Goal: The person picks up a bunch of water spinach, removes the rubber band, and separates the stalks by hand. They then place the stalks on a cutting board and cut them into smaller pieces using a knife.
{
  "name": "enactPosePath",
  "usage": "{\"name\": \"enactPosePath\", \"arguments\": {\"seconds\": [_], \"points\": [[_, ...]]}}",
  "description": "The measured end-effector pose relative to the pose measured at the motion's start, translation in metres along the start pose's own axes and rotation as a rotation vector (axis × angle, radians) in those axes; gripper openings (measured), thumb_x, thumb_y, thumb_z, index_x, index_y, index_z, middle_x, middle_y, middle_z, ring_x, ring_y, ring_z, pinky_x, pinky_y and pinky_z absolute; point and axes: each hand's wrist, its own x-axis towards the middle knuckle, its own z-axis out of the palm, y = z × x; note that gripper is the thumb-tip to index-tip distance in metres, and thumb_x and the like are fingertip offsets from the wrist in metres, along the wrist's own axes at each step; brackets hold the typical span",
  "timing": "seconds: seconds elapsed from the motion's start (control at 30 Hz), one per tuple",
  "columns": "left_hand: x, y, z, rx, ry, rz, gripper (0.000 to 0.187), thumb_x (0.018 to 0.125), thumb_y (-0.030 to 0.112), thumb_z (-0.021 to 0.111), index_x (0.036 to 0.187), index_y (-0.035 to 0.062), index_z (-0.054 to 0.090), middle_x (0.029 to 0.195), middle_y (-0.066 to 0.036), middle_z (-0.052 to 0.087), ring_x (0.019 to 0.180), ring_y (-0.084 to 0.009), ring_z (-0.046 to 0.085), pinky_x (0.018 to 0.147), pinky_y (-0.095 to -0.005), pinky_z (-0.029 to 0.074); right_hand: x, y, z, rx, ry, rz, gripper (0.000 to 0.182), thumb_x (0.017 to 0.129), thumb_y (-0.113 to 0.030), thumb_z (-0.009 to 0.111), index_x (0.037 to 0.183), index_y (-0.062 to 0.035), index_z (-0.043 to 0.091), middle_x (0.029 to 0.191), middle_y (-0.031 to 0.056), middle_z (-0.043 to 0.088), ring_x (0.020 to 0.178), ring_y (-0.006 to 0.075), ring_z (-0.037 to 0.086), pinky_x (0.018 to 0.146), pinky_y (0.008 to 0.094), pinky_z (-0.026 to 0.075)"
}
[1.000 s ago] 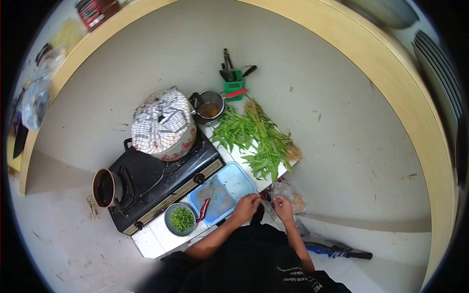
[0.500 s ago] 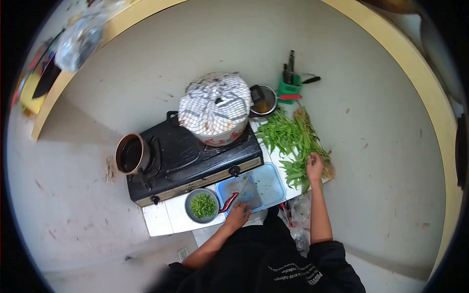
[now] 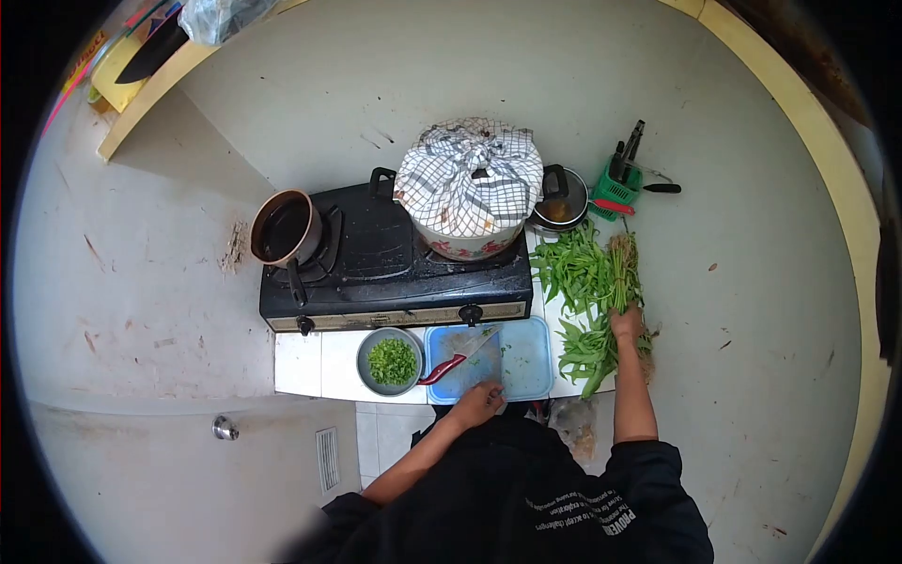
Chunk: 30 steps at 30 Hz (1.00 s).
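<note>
- Shirt (image 3: pixel 470 498): black, white print; large letters start "PROVE", and "exploration" is legible among smaller lines.
- Stove (image 3: pixel 366 263): black, two knobs along its front.
- Pot (image 3: pixel 470 246): flower-patterned, on the stove's right side, under a checked cloth (image 3: pixel 470 179) knotted on top.
- Greens (image 3: pixel 587 273): on the counter (image 3: pixel 299 362), right of stove and tray; the stems' long axis runs from the counter's front toward the wall, rooty ends along the right, leaves pointing left and toward the person.
- Tray (image 3: pixel 526 362): blue, before the stove.
- Saucepan (image 3: pixel 286 230): on the left burner, handle toward the person.
- Bowl (image 3: pixel 391 383): gray, holding chopped greens (image 3: pixel 391 363), left of the tray.
- Knife (image 3: pixel 454 363): on the tray, red handle toward the bowl, blade pointing up and right.
- Right hand (image 3: pixel 627 321): on the stems, fingers hidden; cannot tell whether clamped.
- Left hand (image 3: pixel 481 400): at the tray's near edge, fingers curled; cannot tell whether it grips anything.
</note>
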Motion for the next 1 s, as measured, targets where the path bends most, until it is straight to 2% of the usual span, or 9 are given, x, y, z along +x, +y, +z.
{"name": "enactPosePath", "arguments": {"seconds": [0.1, 0.2, 0.3, 0.4, 0.6, 0.7, 0.83, 0.93, 1.0], "points": [[0.002, -0.002, -0.007, 0.056, 0.017, 0.04, 0.036, 0.094, 0.027, 0.066, 0.118, -0.001, 0.065, 0.102, -0.02, 0.07, 0.09, -0.0317, 0.069, 0.082, -0.0405, 0.054, 0.002, 0.0, -0.006, 0.111, -0.017, 0.049, 0.049, 0.08, -0.025, 0.073, 0.123, -0.004, 0.06, 0.121, 0.0217, 0.063, 0.111, 0.0382, 0.062, 0.096, 0.0502, 0.047], [0.002, 0.005, -0.017, 0.066, -0.028, 0.009, 0.037, 0.095, 0.027, 0.065, 0.118, -0.001, 0.065, 0.101, -0.02, 0.07, 0.09, -0.0322, 0.069, 0.082, -0.041, 0.053, -0.002, 0.004, -0.008, 0.178, 0.047, -0.035, 0.045, 0.079, -0.021, 0.073, 0.119, -0.0029, 0.062, 0.116, 0.0229, 0.065, 0.104, 0.0398, 0.064, 0.092, 0.0455, 0.05], [0.005, 0.001, -0.025, 0.047, -0.07, 0.0, 0.038, 0.095, 0.028, 0.064, 0.118, -0.0017, 0.065, 0.101, -0.021, 0.07, 0.091, -0.0322, 0.069, 0.083, -0.0413, 0.053, -0.002, 0.004, -0.01, 0.289, 0.076, -0.04, 0.042, 0.078, -0.018, 0.074, 0.115, -0.0022, 0.061, 0.113, 0.0225, 0.065, 0.103, 0.0396, 0.063, 0.09, 0.0462, 0.049], [0.007, -0.009, -0.031, 0.065, -0.068, 0.066, 0.039, 0.095, 0.028, 0.064, 0.118, -0.0028, 0.064, 0.101, -0.021, 0.07, 0.091, -0.0318, 0.069, 0.082, -0.0401, 0.053, -0.006, 0.007, -0.011, 0.378, 0.186, -0.171, 0.032, 0.081, -0.016, 0.072, 0.107, -0.0013, 0.06, 0.098, 0.018, 0.066, 0.094, 0.036, 0.064, 0.086, 0.0461, 0.05], [0.012, -0.017, -0.04, 0.048, -0.076, 0.068, 0.038, 0.095, 0.026, 0.064, 0.119, -0.0036, 0.064, 0.097, -0.02, 0.07, 0.088, -0.0296, 0.069, 0.08, -0.0383, 0.054, -0.027, 0.002, -0.027, 0.328, 0.158, -0.218, 0.036, 0.078, -0.013, 0.075, 0.106, -0.0016, 0.057, 0.111, 0.02, 0.061, 0.101, 0.0356, 0.059, 0.09, 0.0437, 0.047], [0.016, -0.016, -0.042, 0.015, -0.118, 0.004, 0.038, 0.096, 0.026, 0.064, 0.12, -0.0033, 0.064, 0.097, -0.019, 0.071, 0.089, -0.0287, 0.07, 0.08, -0.0383, 0.054, -0.047, -0.006, -0.025, 0.334, 0.012, -0.166, 0.047, 0.076, -0.011, 0.078, 0.116, -0.0029, 0.054, 0.122, 0.0226, 0.057, 0.11, 0.0384, 0.057, 0.095, 0.043, 0.046], [0.019, -0.014, -0.04, 0.069, -0.137, 0.043, 0.039, 0.096, 0.027, 0.064, 0.121, -0.0024, 0.063, 0.099, -0.018, 0.072, 0.091, -0.0282, 0.07, 0.08, -0.0379, 0.054, -0.071, -0.018, -0.006, 0.246, -0.055, -0.038, 0.077, 0.073, -0.018, 0.082, 0.137, -0.0081, 0.041, 0.133, 0.0237, 0.051, 0.122, 0.0431, 0.053, 0.099, 0.0462, 0.047], [0.019, -0.018, -0.036, 0.074, -0.126, 0.085, 0.038, 0.096, 0.027, 0.064, 0.121, -0.0016, 0.063, 0.099, -0.018, 0.071, 0.091, -0.0285, 0.07, 0.081, -0.0381, 0.054, -0.083, -0.035, -0.015, 0.077, -0.094, -0.023, 0.074, 0.08, -0.029, 0.077, 0.143, -0.0111, 0.043, 0.137, 0.0303, 0.046, 0.128, 0.0443, 0.049, 0.103, 0.0495, 0.045], [0.018, -0.02, -0.034, 0.072, -0.123, 0.109, 0.038, 0.096, 0.027, 0.064, 0.121, -0.0012, 0.064, 0.1, -0.019, 0.071, 0.092, -0.0289, 0.07, 0.081, -0.0384, 0.054, -0.074, -0.036, -0.016, 0.018, -0.139, -0.002, 0.067, 0.079, -0.034, 0.076, 0.135, -0.0099, 0.05, 0.141, 0.0249, 0.046, 0.127, 0.0433, 0.049, 0.103, 0.0504, 0.045]]}}
